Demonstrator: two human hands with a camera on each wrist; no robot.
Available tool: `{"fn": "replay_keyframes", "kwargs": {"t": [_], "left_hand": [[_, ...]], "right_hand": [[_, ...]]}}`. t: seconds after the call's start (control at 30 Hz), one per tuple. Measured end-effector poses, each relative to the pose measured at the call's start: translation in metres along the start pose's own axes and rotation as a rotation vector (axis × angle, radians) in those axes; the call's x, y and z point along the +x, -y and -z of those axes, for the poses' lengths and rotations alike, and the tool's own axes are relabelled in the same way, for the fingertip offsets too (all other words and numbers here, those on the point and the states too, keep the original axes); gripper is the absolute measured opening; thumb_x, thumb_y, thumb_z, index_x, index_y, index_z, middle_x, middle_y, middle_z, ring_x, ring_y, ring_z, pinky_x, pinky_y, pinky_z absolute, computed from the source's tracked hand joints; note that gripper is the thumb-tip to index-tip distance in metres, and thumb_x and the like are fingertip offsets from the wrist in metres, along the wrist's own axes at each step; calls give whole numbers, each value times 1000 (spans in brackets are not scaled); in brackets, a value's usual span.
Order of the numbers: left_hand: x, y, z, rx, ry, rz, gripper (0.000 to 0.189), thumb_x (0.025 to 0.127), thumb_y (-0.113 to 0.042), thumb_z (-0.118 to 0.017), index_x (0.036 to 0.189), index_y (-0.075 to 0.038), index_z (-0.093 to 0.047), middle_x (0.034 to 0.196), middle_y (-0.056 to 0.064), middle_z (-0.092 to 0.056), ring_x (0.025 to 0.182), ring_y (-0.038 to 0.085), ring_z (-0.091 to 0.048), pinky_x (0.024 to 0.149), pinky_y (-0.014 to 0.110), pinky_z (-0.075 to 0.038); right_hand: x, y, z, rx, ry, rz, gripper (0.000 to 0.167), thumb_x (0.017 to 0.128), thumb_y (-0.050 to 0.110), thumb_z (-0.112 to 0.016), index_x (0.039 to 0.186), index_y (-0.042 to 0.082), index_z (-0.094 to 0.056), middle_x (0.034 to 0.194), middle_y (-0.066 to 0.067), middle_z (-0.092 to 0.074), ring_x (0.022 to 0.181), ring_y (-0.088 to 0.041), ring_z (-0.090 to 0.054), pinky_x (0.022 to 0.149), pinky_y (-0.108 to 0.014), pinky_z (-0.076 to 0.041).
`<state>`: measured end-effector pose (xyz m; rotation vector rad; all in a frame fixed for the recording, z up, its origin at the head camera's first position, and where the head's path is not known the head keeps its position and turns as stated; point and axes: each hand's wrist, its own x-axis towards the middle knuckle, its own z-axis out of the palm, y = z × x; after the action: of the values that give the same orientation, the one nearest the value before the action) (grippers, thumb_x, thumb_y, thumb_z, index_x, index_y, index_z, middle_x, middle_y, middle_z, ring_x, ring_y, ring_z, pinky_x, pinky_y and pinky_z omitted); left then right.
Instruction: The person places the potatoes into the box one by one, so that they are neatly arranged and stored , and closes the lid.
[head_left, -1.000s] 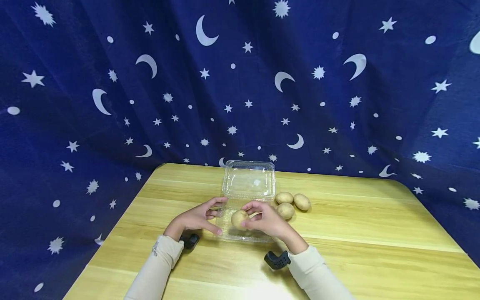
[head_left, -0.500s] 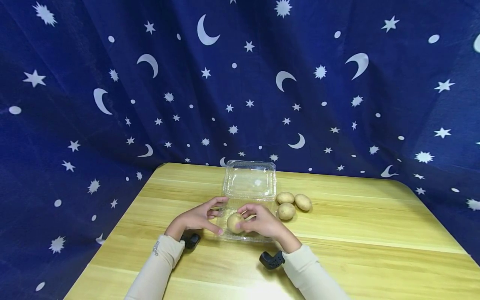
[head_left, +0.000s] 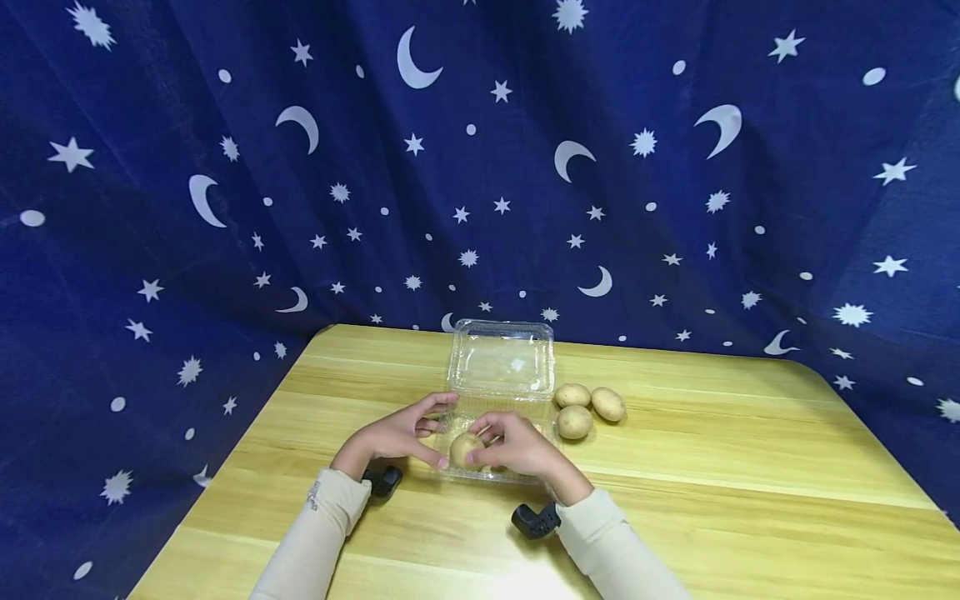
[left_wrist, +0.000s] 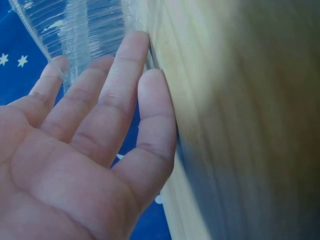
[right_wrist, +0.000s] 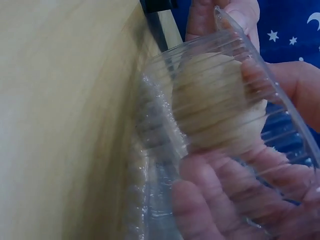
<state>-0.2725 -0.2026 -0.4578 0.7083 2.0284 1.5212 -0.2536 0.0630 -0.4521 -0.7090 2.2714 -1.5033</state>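
A clear plastic clamshell box sits on the table with its hinged lid raised at the back. Low inside the base, toward the front left, is a potato, pinched between thumb and fingers of my right hand. Through the ridged side wall in the right wrist view, that potato shows beside my fingers. My left hand reaches round the box's left end, thumb at the front corner. In the left wrist view its extended fingers lie against the ridged plastic, palm bare.
Three loose potatoes lie close together on the wooden table, just right of the box. Behind the table hangs a blue curtain with moons and stars. Black wrist cameras stick out below both hands.
My right hand has moved left and toward the front of the box base, carrying the potato lower. My left hand has stayed by the box's left end.
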Motion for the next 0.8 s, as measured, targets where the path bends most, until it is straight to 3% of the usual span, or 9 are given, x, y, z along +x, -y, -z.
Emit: {"fn": "replay_keyframes", "kwargs": {"t": [0.3,0.8], "left_hand": [[0,0,-1,-2,-5,0,104,89,-4,-87,169,0,-21,176,25,-18,155,52,-33,126,62,-29],[0,0,-1,3,-3,4,105,89,-5,-87,170,-1,-20,176,25,-18,155,52,-34,126,61,-29]], "right_hand": [[2,-1,-4,-7,20,-40,35,90,10,-83,118,-7,-72,77,-1,-69,63,-7,-60,59,-22,-48],[5,-1,-6,-14,61,-12,38,96,9,-79,126,-12,-70,98,-7,-73,71,-11,-66,64,-25,-58]]}}
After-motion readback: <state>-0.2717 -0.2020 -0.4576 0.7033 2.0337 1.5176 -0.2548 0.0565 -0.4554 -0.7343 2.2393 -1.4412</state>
